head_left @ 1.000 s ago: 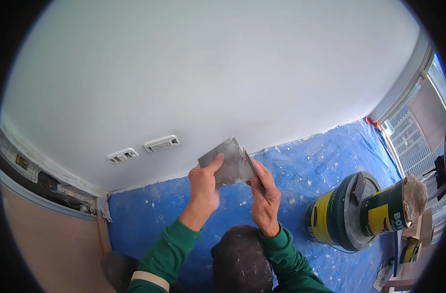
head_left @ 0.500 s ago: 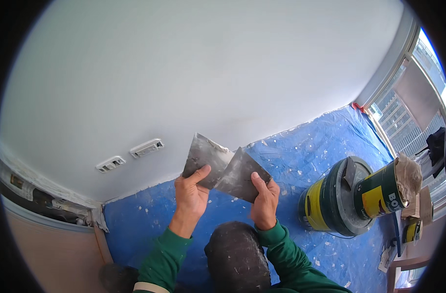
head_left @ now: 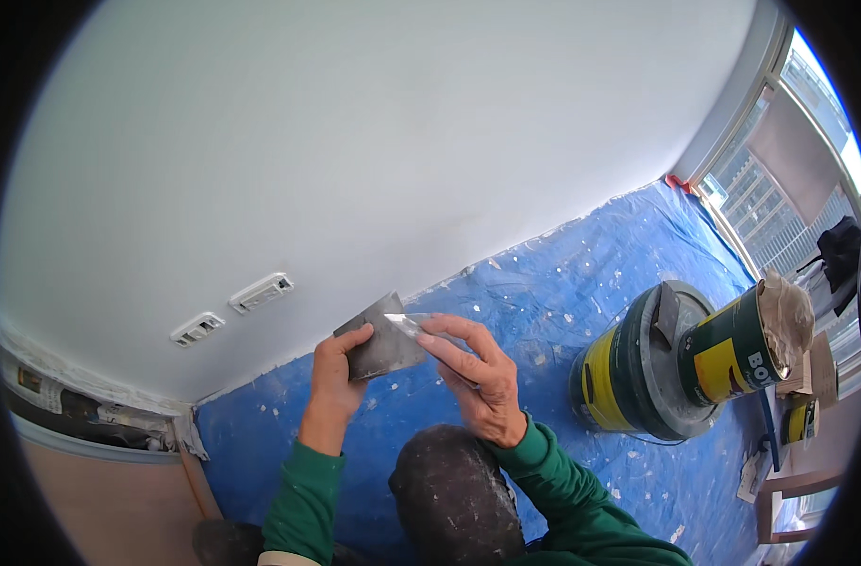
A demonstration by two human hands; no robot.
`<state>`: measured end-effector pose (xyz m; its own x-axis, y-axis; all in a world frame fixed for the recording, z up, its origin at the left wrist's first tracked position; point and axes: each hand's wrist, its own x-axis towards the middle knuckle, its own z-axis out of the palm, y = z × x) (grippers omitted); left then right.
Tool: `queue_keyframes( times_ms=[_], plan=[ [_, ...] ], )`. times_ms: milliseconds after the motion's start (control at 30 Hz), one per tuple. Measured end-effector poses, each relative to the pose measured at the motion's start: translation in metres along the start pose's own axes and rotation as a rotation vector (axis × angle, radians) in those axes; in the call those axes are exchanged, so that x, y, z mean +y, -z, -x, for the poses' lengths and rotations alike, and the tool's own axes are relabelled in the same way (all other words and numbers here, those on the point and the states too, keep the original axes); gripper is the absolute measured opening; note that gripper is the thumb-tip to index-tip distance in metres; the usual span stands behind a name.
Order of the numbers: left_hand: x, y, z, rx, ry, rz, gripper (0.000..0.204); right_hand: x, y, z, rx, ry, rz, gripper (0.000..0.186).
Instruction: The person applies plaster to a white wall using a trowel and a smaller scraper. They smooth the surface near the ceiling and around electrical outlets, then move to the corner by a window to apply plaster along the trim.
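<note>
My left hand (head_left: 332,385) is closed on a flat grey putty scraper (head_left: 385,353), its thumb lying on the blade's face. In my right hand (head_left: 487,385) is a second scraper (head_left: 408,326), gripped between thumb and fingers and tilted so it shows nearly edge-on. The edge of this second blade meets or overlaps the face of the left one; whether they touch cannot be made out. A bright whitish patch shows where the two blades come together. Both tools are held low in front of the pale wall (head_left: 393,141), above my knee.
Blue plastic sheeting (head_left: 553,274) with white specks covers the floor. To the right stands a large lidded bucket (head_left: 605,377), bearing a dark flat blade (head_left: 665,313) and a tilted green-yellow tub (head_left: 723,354). Two white socket boxes (head_left: 261,293) are in the wall. A window (head_left: 779,160) lies far right.
My right hand has turned its scraper from face-up to nearly edge-on and moved it left over the other blade. My left hand has shifted slightly left and down. The view has shifted slightly.
</note>
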<state>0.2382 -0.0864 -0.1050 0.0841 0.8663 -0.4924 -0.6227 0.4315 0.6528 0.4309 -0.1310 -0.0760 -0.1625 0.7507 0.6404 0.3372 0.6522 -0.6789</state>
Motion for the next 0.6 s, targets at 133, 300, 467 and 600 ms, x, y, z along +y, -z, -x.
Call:
queue_keyframes(
  times_ms=[133, 300, 467, 600],
  plan=[
    [-0.015, 0.001, 0.008, -0.143, 0.071, 0.131, 0.029, 0.001, -0.017, 0.004, -0.117, -0.058, 0.056, 0.051],
    [0.003, -0.006, 0.016, -0.026, -0.152, 0.102, 0.029, 0.009, -0.015, 0.015, -0.090, -0.170, 0.212, 0.047],
    [0.028, -0.008, 0.023, -0.010, -0.392, 0.075, 0.024, 0.027, 0.000, 0.032, -0.211, -0.294, 0.254, 0.041],
    [0.044, -0.020, 0.024, -0.040, -0.453, -0.157, 0.017, 0.022, 0.013, 0.022, -0.038, -0.300, 0.137, 0.037]
  ],
)
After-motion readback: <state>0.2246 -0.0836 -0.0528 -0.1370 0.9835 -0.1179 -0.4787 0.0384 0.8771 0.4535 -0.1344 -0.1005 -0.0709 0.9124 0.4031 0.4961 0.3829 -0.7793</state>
